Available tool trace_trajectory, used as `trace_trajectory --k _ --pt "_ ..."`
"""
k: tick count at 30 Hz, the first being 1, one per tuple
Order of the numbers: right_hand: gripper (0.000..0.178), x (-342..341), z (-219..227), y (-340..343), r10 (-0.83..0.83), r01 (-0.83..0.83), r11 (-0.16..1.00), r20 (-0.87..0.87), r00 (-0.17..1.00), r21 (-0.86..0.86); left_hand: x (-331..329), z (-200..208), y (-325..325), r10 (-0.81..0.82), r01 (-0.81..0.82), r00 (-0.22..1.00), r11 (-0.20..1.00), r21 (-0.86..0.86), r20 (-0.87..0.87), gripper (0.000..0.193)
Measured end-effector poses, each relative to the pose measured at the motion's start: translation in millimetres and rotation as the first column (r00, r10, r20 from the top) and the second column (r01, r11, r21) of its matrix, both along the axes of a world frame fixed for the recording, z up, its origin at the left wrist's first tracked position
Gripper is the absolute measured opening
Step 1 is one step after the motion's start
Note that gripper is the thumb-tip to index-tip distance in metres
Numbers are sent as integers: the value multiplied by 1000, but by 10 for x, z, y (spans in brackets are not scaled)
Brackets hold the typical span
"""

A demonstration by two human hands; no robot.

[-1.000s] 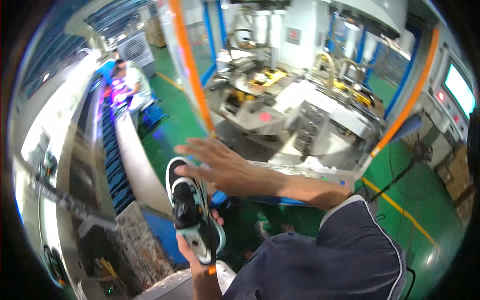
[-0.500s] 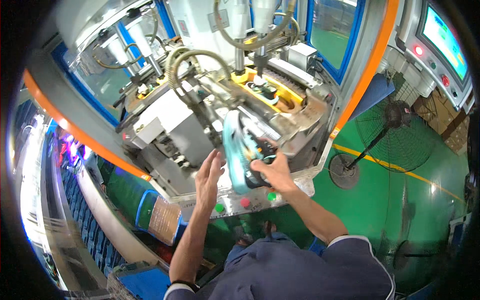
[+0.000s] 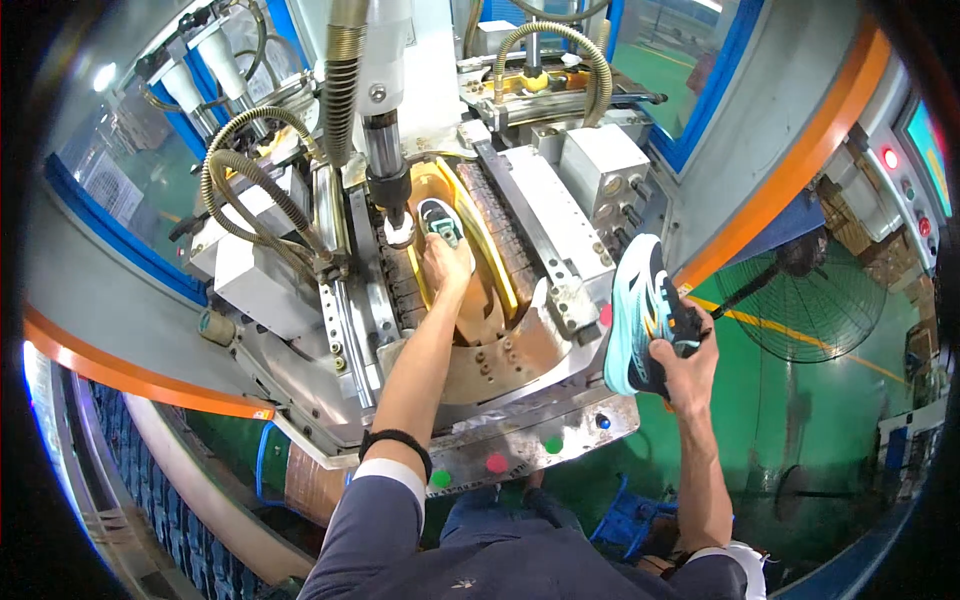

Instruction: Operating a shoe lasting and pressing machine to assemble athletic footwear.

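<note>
My right hand [image 3: 690,365] grips a light-blue and black sneaker [image 3: 632,315] by its collar, held on end at the right of the machine's front. The thumb lies across the dark upper and the pale sole faces left. Reaching far into the press station, my left hand [image 3: 447,262] is closed on a second sneaker [image 3: 436,215], dark with pale green, sitting in the yellow-edged mould [image 3: 497,272]. The hand covers the near part of that shoe, and its fingertips are partly hidden. A metal press rod [image 3: 387,160] hangs just left of the hand.
Coiled hoses [image 3: 255,190] and metal guide blocks flank the station. Coloured buttons [image 3: 496,462] line the machine's front ledge. A floor fan [image 3: 800,290] and a control panel [image 3: 915,190] stand at right; a conveyor [image 3: 170,470] runs along the left.
The right hand has carried its sneaker rightward. My left hand, open beside that sneaker before, has reached into the press onto another shoe. A different station now faces me.
</note>
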State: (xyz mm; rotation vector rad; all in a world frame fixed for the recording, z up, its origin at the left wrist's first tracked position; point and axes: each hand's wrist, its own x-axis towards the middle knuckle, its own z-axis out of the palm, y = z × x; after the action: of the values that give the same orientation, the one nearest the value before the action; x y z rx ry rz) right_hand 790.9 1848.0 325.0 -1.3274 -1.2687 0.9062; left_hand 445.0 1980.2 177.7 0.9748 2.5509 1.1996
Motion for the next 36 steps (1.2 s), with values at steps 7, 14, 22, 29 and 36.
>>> trace_trajectory --k 7,14,22,29,36 --pt "69 -801 473 1476 218 -209 976 406 888 -67 -355 688 -876 -186 -256 458 909 329 869 16" --pt "67 -3089 121 1988 633 -457 764 668 391 -455 -380 1432 -3354 -301 -236 448 868 436 842 34" --pt "82 -3963 -1230 1636 260 -302 947 809 528 -107 -71 1680 -5244 120 -546 715 712 442 689 40" --pt "27 -3031 -775 -46 398 -643 494 505 766 586 369 1353 -5729 226 -742 615 491 457 756 26" --pt "23 -2407 -2427 -1815 682 -955 254 671 289 153 652 1228 -5638 217 -776 521 522 353 825 30"
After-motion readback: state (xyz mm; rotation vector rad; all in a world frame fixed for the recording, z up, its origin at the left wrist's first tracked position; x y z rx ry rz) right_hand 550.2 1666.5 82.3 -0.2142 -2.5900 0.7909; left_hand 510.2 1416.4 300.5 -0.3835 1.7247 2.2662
